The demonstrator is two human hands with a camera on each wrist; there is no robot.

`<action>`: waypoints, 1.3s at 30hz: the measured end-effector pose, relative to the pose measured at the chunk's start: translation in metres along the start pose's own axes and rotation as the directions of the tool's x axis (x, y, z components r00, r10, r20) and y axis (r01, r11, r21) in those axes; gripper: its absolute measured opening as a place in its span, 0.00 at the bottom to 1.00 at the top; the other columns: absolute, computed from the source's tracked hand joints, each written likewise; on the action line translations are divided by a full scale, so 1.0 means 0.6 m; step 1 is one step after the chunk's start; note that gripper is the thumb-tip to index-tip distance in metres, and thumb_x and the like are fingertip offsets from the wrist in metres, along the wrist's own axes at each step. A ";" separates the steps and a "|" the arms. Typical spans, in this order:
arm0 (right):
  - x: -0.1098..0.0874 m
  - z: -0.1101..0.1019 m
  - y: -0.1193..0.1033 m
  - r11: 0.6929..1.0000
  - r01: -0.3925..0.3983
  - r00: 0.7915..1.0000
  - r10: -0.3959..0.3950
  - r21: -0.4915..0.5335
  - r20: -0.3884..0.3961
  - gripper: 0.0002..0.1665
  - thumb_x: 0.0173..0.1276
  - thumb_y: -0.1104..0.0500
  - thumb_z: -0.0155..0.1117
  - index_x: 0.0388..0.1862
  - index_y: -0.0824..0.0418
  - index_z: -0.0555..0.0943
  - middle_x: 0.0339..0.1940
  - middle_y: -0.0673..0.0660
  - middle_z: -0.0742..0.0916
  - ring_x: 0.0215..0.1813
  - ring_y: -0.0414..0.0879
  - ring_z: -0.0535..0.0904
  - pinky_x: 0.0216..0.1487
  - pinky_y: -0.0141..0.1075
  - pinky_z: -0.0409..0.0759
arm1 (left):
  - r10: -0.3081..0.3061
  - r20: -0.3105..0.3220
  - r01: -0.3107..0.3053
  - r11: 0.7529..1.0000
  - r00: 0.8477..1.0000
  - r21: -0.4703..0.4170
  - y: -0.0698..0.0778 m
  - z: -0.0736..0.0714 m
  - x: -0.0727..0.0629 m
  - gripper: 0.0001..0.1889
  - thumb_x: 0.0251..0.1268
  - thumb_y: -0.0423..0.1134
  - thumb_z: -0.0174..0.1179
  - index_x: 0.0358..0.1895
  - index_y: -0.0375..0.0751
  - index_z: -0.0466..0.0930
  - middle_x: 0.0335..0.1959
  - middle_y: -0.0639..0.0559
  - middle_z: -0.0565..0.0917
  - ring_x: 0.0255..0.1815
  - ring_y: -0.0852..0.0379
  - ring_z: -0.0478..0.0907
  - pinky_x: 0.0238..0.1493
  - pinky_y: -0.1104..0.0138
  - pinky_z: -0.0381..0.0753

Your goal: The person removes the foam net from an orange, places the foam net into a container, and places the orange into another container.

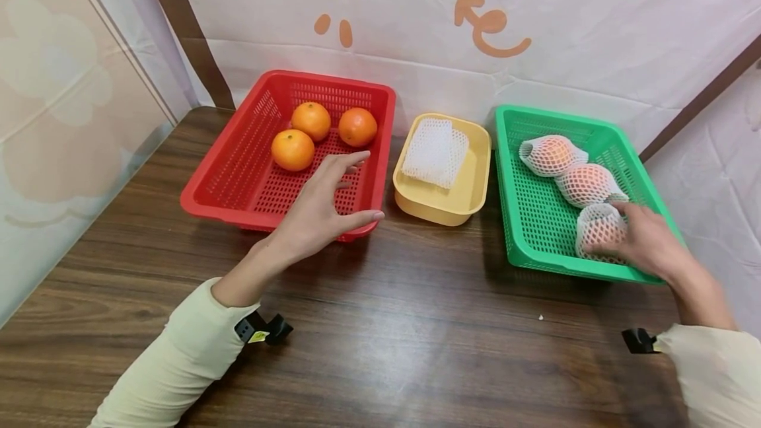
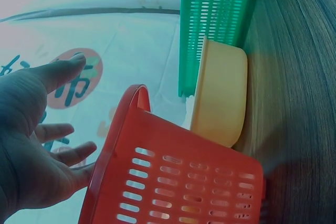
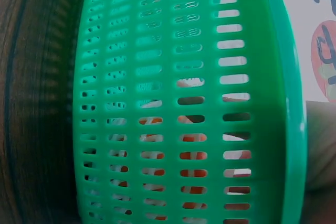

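Observation:
In the head view my left hand (image 1: 321, 213) hovers over the front right of the red basket (image 1: 205, 183), fingers and thumb spread apart with nothing between them. Three bare oranges (image 1: 293, 150) lie toward the back of that basket. My right hand (image 1: 654, 240), slightly blurred, reaches into the green basket (image 1: 523, 236) and holds an orange in a white foam net (image 1: 597, 233), thumb on its near side and fingers at its top. Two more netted oranges (image 1: 553, 154) sit behind it in a row. In the right wrist view the basket wall hides most of this hand.
Between the baskets stands a yellow tub (image 1: 442, 207) with folded white foam nets (image 1: 434, 150) inside. A small white scrap (image 1: 541, 317) lies on the dark wooden table (image 1: 404, 349). A printed cloth (image 1: 434, 51) hangs behind the containers.

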State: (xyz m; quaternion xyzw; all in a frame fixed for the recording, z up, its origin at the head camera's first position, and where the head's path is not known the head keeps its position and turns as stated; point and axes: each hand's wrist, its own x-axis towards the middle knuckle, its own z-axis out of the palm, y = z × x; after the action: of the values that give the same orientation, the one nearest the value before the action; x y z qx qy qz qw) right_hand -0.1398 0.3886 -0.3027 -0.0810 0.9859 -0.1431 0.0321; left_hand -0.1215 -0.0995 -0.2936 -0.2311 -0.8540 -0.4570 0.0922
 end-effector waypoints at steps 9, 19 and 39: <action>0.003 0.000 0.004 0.999 0.037 0.997 -0.037 -0.001 0.068 0.53 0.50 0.46 0.78 0.59 0.81 0.64 0.50 0.80 0.74 0.51 0.73 0.69 0.47 0.63 0.67 | -0.047 0.014 0.047 0.999 0.999 -0.002 0.000 0.000 -0.002 0.43 0.49 0.43 0.74 0.70 0.42 0.61 0.57 0.46 0.68 0.58 0.51 0.69 0.58 0.59 0.72; -0.001 -0.003 0.006 1.000 -0.018 0.994 0.018 0.003 0.106 0.56 0.51 0.42 0.76 0.62 0.79 0.60 0.50 0.79 0.75 0.49 0.72 0.72 0.43 0.61 0.70 | -0.066 0.019 0.066 0.998 0.998 -0.018 -0.003 0.003 -0.005 0.43 0.49 0.42 0.75 0.69 0.42 0.62 0.56 0.45 0.69 0.57 0.51 0.70 0.58 0.59 0.72; -0.040 -0.055 -0.151 0.963 0.136 0.955 -0.064 0.233 -0.289 0.44 0.46 0.55 0.82 0.63 0.51 0.72 0.53 0.52 0.78 0.51 0.41 0.73 0.39 0.19 0.66 | 0.107 -0.053 -0.110 0.991 0.993 -0.075 0.011 0.012 -0.014 0.39 0.49 0.37 0.75 0.65 0.38 0.66 0.54 0.46 0.73 0.55 0.53 0.71 0.54 0.62 0.75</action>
State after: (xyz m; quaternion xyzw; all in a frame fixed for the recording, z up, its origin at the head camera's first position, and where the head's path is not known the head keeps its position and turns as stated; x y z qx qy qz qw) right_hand -0.1054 0.3164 -0.2442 -0.1054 0.9491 -0.2779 -0.1045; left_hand -0.1106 -0.0930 -0.2957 -0.2695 -0.8192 -0.4896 0.1286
